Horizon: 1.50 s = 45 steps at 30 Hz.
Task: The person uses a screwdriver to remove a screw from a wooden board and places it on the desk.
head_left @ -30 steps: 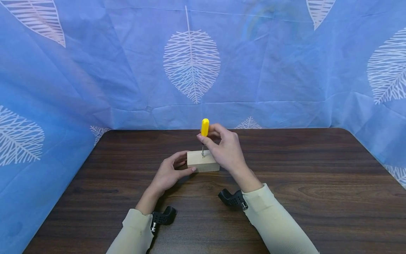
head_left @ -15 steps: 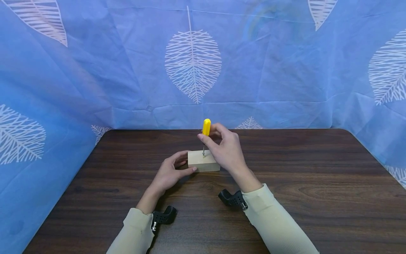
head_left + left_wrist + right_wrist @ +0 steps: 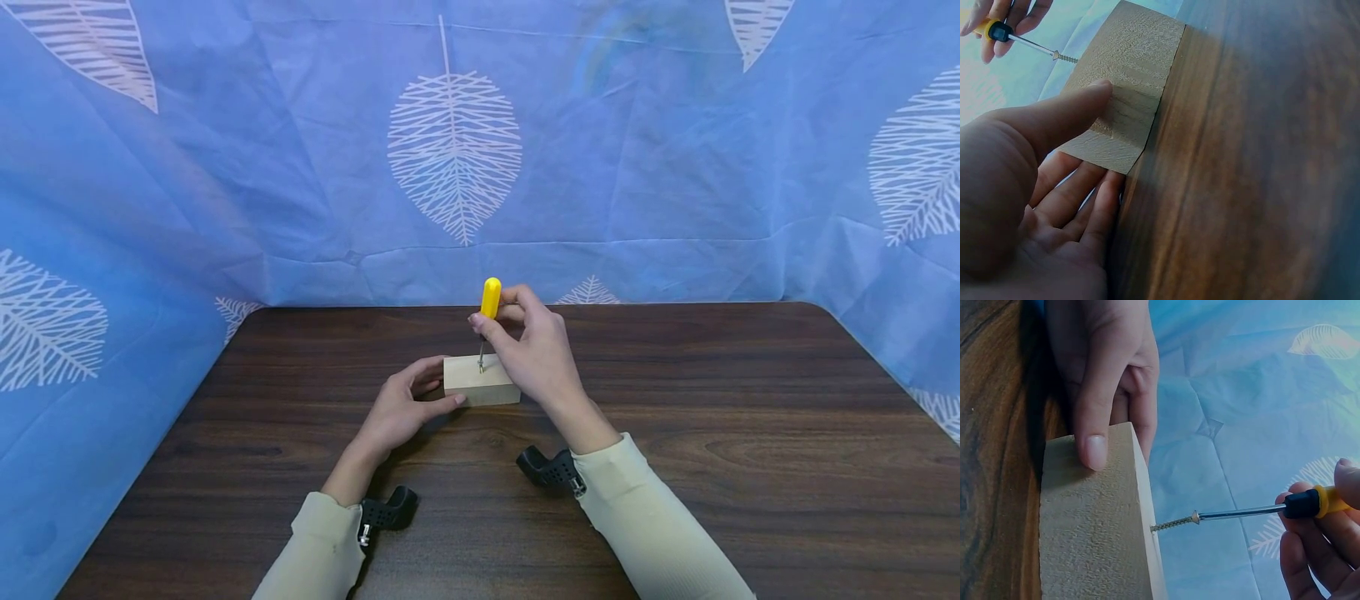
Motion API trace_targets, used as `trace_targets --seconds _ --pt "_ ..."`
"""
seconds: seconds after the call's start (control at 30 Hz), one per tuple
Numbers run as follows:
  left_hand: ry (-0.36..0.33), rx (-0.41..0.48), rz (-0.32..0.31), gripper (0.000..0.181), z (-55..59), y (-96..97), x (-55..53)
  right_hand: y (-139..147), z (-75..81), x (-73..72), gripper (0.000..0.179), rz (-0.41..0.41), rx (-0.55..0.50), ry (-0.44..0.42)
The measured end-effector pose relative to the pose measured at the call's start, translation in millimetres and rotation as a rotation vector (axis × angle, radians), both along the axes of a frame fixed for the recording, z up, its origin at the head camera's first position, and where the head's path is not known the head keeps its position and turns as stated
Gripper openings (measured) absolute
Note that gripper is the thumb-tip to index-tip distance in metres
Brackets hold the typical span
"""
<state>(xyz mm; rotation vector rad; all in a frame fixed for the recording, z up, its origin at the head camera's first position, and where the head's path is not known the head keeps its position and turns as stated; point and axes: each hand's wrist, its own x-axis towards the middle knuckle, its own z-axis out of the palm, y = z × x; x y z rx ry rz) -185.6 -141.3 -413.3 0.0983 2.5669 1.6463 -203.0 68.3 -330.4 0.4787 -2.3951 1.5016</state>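
Note:
A pale wooden block (image 3: 480,393) lies on the dark table, and my left hand (image 3: 401,408) grips its left end, thumb on the near side and fingers behind. From the block's top rises a screw (image 3: 1174,524), its threaded shank partly in the wood and much of it showing. A screwdriver (image 3: 491,298) with a yellow handle and black collar stands nearly upright, its tip at the screw head. My right hand (image 3: 536,354) pinches the handle between thumb and fingers. In the left wrist view, the screwdriver (image 3: 1035,45) and screw appear beyond the block.
The dark wood-grain table (image 3: 712,400) spreads around both hands. Behind it hangs a blue cloth (image 3: 315,167) with white leaf prints. A black wrist mount (image 3: 390,509) sits at the left sleeve, and another black mount (image 3: 551,468) at the right.
The screwdriver handle leans slightly more to the right, and the right hand's fingers have shifted a little on it. Block and left hand hold about the same place.

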Motion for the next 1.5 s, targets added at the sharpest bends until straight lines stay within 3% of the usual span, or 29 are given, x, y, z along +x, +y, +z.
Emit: trace_targets --seconds 0.47,1.5 --pt "-0.009 0.01 0.004 0.066 0.3 0.7 -0.4 0.0 0.0 0.4 0.017 0.079 -0.028 -0.007" --pt "-0.003 0.002 -0.004 0.069 -0.4 0.2 1.0 -0.1 -1.3 -0.1 0.019 0.058 -0.003 0.003"
